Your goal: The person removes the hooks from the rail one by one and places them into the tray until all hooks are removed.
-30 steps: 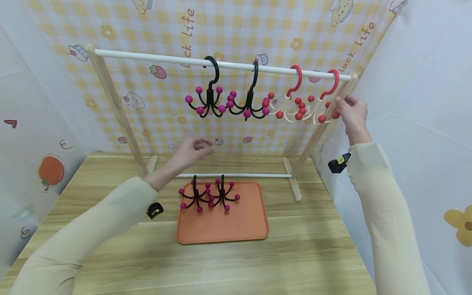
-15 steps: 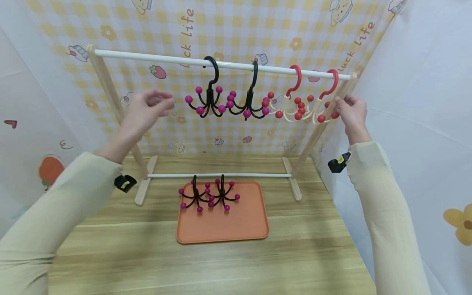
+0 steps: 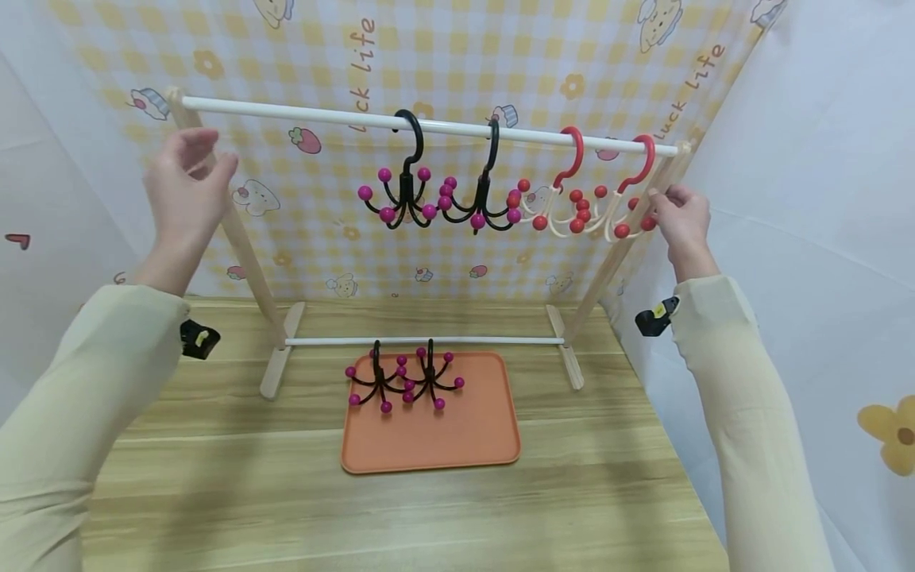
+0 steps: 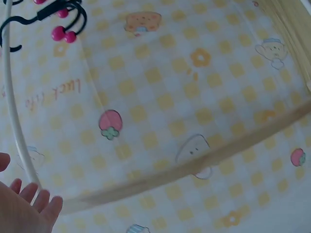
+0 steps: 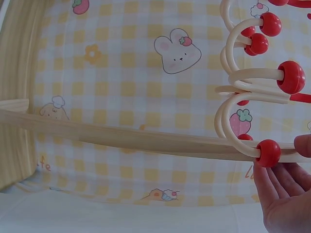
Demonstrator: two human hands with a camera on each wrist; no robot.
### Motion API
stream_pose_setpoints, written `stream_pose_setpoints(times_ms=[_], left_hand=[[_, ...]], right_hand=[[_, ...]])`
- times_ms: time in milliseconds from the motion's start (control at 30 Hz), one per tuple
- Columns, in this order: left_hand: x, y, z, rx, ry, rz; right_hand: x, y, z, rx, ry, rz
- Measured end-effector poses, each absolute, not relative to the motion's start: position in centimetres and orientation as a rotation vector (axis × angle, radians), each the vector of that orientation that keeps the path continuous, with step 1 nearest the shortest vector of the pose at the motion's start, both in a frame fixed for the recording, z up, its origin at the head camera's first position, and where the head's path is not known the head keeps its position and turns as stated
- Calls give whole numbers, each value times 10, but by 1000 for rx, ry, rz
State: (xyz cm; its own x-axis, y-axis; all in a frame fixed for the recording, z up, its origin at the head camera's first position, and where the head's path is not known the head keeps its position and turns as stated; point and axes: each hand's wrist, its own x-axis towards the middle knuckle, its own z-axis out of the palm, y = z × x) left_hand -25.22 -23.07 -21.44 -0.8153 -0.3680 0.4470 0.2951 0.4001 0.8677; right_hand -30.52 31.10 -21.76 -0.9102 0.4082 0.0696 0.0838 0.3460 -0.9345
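My left hand (image 3: 187, 187) is raised at the upper left post (image 3: 239, 238) of a wooden clothes rack. Its thumb and fingers stand apart; in the left wrist view the fingertips (image 4: 44, 201) overlap the end of the white rod (image 4: 14, 111). On the right, my right hand (image 3: 682, 218) pinches the rack's wooden post (image 5: 146, 141) between thumb and fingers, beside a red-ball tip of a claw hanger. From the rod hang two black claw hangers (image 3: 406, 191) with magenta balls and two cream claw hangers (image 3: 552, 202) with red hooks and red balls.
An orange tray (image 3: 457, 445) lies on the wood-grain table (image 3: 586, 492), with two more black claw hangers (image 3: 431, 377) on it. A lower white rod (image 3: 322, 342) joins the rack's feet. Behind hangs a yellow checked cloth (image 3: 307, 63).
My left hand has moved up and left, from above the tray's left side to the rack's left post. The right hand and the hangers have stayed where they were.
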Motion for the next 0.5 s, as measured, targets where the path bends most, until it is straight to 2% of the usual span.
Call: stream_pose_setpoints(times_ms=[133, 500], left_hand=[[-256, -240, -219, 108, -2069, -1379], [-265, -260, -233, 336, -2332, -1553]], right_hand=[[-305, 310, -218, -426, -2323, 1584], [-305, 311, -217, -442, -2328, 1584]])
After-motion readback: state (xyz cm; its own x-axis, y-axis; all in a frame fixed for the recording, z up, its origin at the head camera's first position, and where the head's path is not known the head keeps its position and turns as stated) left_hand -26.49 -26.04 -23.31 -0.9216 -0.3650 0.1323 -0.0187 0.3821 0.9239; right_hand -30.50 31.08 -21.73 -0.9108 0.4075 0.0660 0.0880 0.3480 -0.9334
